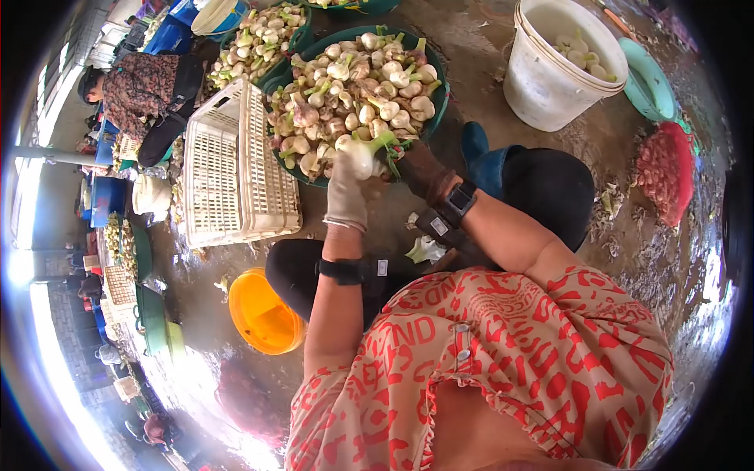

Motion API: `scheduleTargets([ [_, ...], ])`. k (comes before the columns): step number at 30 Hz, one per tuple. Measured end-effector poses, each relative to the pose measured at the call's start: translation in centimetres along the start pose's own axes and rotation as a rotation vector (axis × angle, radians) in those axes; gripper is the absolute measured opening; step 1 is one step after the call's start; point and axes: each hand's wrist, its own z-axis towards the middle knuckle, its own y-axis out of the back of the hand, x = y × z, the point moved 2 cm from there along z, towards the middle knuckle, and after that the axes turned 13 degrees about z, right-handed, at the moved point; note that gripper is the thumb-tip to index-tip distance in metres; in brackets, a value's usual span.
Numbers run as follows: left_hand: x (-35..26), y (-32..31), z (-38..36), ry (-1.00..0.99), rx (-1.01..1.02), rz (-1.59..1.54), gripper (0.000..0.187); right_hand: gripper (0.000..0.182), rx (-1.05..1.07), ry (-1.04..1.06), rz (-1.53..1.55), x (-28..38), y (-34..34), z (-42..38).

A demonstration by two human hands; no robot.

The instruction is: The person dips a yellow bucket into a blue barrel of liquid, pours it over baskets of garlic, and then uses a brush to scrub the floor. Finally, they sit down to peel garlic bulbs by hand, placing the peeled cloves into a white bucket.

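My left hand [346, 196], in a pale knit glove, is closed around a white garlic bulb [360, 156]. The bulb's green stem points to the right, over the front edge of a green tub [442, 102] heaped with garlic bulbs [369, 86]. Right beside the stem is my right hand [424, 171], in a dark brown glove, with its fingers closed. A dark and green bit shows at its fingertips, but what it grips is hidden.
Left of the tub leans a white plastic crate [228, 169]. A yellow bucket [267, 312] stands near my left knee. At the right are a white bucket [542, 90] with some bulbs, a teal basin [648, 78] and a red net sack [666, 173]. Another person [141, 94] sits at upper left.
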Motion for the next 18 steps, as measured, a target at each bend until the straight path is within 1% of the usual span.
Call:
scheduleTargets([
  [1, 0.4, -0.3, 0.2, 0.0, 0.001, -0.002, 0.057, 0.024, 0.058, 0.175, -0.081, 1.2, 0.2, -0.2],
  [2, 0.3, -0.3, 0.3, -0.22, -0.156, 0.194, 0.055, 0.024, 0.06, 0.175, -0.083, -0.3, -0.2, -0.1],
  [3, 0.2, -0.2, 0.2, -0.439, -0.313, 0.391, 0.052, 0.024, -0.004, 0.006, -0.015, -3.1, -0.8, 0.1],
  [4, -1.6, -0.1, -1.2, -0.188, -0.174, 0.223, 0.05, 0.024, -0.07, -0.162, 0.055, -4.9, -1.1, 0.2],
  [5, -1.7, 0.6, -0.9, -0.184, -0.176, 0.223, 0.05, 0.024, -0.068, -0.166, 0.057, -3.0, -0.6, 0.4],
  [7, -0.6, 1.0, -0.7, 0.177, 0.113, -0.127, 0.049, 0.028, 0.016, -0.094, -0.075, 0.9, 0.4, 0.5],
  [8, -0.6, 1.1, -0.5, 0.178, 0.146, -0.14, 0.047, 0.032, 0.053, -0.107, 0.087, 1.0, 0.5, 0.8],
  [9, -0.4, 1.1, -0.4, 0.174, 0.146, -0.141, 0.047, 0.032, 0.055, -0.104, 0.085, 0.8, 0.8, 0.9],
  [11, -0.6, 0.8, -0.8, 0.129, 0.111, 0.017, 0.048, 0.034, 0.195, -0.262, 0.375, -0.3, 1.0, 0.8],
  [12, -0.7, 0.5, -1.0, 0.059, 0.071, 0.137, 0.049, 0.032, 0.082, 0.01, -0.017, -2.0, 0.7, 0.9],
  [13, -0.6, 0.7, -1.1, 0.062, 0.075, 0.138, 0.049, 0.032, 0.079, 0.006, -0.018, -2.1, 0.4, 0.7],
  [15, -0.8, 1.5, -1.0, 0.077, 0.164, 0.206, 0.052, 0.039, -0.037, -0.03, 0.223, -2.5, 0.1, 0.4],
  [16, -0.9, 1.7, -1.0, 0.153, 0.195, 0.081, 0.052, 0.044, -0.066, -0.049, 0.039, -2.1, -0.2, 0.8],
  [17, -1.0, 2.2, -1.0, 0.157, 0.193, 0.081, 0.052, 0.044, -0.065, -0.052, 0.042, -1.7, -0.1, 0.5],
  [18, -1.2, 2.6, -0.7, 0.158, 0.201, 0.065, 0.048, 0.045, 0.002, -0.081, 0.118, -1.3, 0.1, 0.0],
])
